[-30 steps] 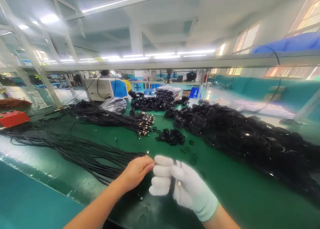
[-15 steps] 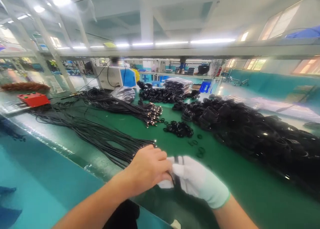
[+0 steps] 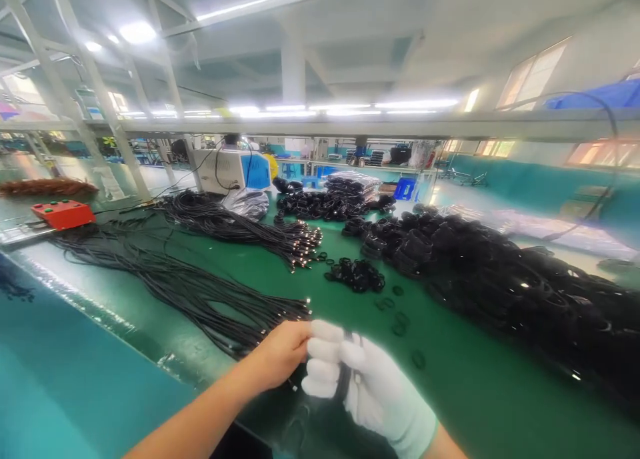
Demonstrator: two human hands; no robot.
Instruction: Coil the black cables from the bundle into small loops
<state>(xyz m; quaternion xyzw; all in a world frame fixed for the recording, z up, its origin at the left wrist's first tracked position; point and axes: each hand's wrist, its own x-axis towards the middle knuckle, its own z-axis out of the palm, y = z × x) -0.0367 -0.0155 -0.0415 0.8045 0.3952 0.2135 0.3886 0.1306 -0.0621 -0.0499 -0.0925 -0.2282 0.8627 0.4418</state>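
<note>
Right hand: the gloved right hand is curled closed around a coiled black cable, which runs through its fist near the front edge of the green bench.
Left hand: the bare left hand has its fingertips pinched against the glove, at the cable.
Doing it well: judging by the grip, the loops want holding even and tight — with the loose end kept under the fingers.
Around: a fan of straight cables lies just left of the hands; small black rings sit beyond.
In the way: a heap of finished coils crowds the right side — a red box stands well apart.
</note>
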